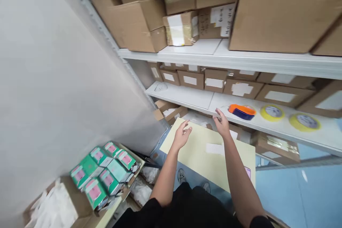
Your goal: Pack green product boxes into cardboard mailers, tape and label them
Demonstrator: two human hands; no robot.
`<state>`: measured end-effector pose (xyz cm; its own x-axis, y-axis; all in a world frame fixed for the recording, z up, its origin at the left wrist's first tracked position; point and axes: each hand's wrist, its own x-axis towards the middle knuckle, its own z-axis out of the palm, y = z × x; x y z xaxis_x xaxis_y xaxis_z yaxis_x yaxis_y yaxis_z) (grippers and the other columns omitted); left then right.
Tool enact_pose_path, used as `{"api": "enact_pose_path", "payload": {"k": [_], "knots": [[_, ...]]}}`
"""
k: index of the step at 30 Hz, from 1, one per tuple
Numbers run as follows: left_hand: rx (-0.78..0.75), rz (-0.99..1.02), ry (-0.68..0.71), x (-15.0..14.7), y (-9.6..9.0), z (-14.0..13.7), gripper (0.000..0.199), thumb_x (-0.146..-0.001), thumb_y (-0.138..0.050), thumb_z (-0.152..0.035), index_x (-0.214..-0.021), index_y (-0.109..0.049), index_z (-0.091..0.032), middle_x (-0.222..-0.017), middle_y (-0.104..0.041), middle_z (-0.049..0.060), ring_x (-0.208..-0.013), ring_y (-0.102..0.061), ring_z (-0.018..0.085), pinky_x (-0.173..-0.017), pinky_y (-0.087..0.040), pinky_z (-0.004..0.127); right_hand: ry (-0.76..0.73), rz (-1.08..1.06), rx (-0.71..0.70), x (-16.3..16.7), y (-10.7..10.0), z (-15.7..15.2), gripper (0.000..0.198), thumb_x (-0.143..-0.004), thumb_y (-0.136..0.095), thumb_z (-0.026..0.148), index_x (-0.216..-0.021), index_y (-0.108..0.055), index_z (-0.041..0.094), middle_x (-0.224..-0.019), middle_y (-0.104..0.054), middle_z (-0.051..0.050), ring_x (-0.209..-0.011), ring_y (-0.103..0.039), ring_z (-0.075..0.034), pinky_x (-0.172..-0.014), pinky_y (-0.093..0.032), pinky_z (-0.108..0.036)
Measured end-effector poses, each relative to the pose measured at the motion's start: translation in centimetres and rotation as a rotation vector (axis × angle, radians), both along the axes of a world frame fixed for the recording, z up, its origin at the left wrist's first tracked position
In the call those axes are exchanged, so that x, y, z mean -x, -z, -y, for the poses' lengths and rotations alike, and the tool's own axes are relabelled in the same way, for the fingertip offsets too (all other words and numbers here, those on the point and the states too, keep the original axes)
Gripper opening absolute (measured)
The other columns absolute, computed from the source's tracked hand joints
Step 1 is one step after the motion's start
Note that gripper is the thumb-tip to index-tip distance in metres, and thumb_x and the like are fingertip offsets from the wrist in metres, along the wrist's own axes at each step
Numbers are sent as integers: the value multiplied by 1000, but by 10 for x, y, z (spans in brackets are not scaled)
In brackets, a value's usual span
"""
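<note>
Over the left part of a pale yellow tabletop [197, 160] is my left hand [182, 135], fingers apart and nothing in it. My right hand [221, 124] is raised at the table's far edge, close to the shelf front, also with spread fingers and no object. Just right of it on the shelf lies an orange and dark blue tape dispenser [242, 112], apart from the hand. A white paper slip [214, 148] rests on the tabletop, partly covered by my right forearm. Beside that forearm, the edge of a phone-like pink item [248, 171] shows.
Two yellow tape rolls [271, 112] lie on the middle shelf [192, 98], with labelled cardboard boxes [215, 80] behind. Larger cartons [283, 10] fill the shelf above. At lower left, green and pink packages [100, 174] stand near a carton of white material [56, 206].
</note>
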<state>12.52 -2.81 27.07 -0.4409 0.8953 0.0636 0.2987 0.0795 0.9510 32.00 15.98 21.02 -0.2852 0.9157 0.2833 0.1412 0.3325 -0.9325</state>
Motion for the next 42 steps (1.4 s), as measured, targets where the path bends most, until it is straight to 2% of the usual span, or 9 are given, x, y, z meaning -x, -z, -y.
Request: {"api": "enact_pose_path", "payload": {"k": [4, 9, 14, 20, 24, 28, 34, 38, 42], "knots": [[23, 35, -196, 31, 21, 39, 51, -101, -54, -40, -150, -55, -26, -157, -53, 13, -139, -56, 27, -111, -50, 45, -197, -18, 91, 54, 18, 45, 60, -97, -52, 51, -152, -53, 26, -157, -53, -12, -147, -48, -31, -117, -45, -55], [14, 52, -454, 82, 33, 113, 50, -103, -49, -42, -149, -55, -25, -157, -54, 11, -141, -55, 26, -119, -42, 46, -395, 27, 126, 129, 28, 104, 60, -99, -49, 51, -153, -53, 26, -159, -51, -10, -149, -46, -30, -117, -46, -52], [-41, 62, -702, 134, 34, 209, 53, -103, -48, -47, -151, -54, -24, -158, -53, 11, -143, -53, 25, -120, -41, 44, -634, 54, 125, 220, 24, 178, 59, -98, -50, 49, -153, -53, 26, -159, -51, -10, -148, -48, -30, -117, -45, -51], [-71, 55, -914, 189, 39, 346, 57, -102, -47, -49, -153, -51, -23, -161, -50, 10, -146, -50, 24, -120, -41, 41, -833, 86, 118, 323, 16, 295, 58, -96, -52, 47, -150, -56, 24, -156, -55, -10, -144, -51, -29, -118, -45, -50], [-5, 93, -1087, 224, 66, 437, 56, -101, -48, -46, -151, -53, -21, -157, -54, 12, -145, -51, 25, -121, -40, 42, -961, 117, 93, 380, 27, 377, 57, -95, -52, 45, -148, -58, 24, -155, -56, -10, -143, -53, -27, -117, -46, -48], [62, 197, -1145, 248, 114, 502, 58, -100, -47, -38, -154, -48, -15, -159, -51, 15, -147, -49, 25, -122, -37, 43, -1071, 140, 112, 424, 53, 453, 58, -96, -52, 48, -148, -58, 23, -152, -59, -10, -140, -57, -27, -116, -47, -47], [353, 159, -1079, 248, 182, 529, 62, -89, -62, -25, -149, -54, -12, -163, -44, 19, -156, -34, 32, -126, -29, 43, -1085, 183, 400, 457, 102, 531, 59, -84, -66, 50, -137, -68, 25, -147, -64, -9, -135, -60, -29, -117, -44, -46], [453, 157, -1127, 238, 214, 523, 72, -86, -62, -21, -155, -45, -6, -164, -40, 25, -155, -36, 34, -124, -32, 42, -1037, 294, 536, 458, 133, 545, 60, -79, -69, 44, -137, -68, 27, -150, -61, -9, -138, -57, -30, -114, -47, -46], [397, 212, -1216, 233, 234, 519, 71, -87, -57, -18, -156, -44, -9, -160, -48, 20, -150, -44, 31, -123, -34, 39, -987, 423, 628, 453, 161, 543, 58, -77, -70, 40, -134, -70, 27, -148, -63, -10, -134, -60, -31, -108, -51, -45]]}}
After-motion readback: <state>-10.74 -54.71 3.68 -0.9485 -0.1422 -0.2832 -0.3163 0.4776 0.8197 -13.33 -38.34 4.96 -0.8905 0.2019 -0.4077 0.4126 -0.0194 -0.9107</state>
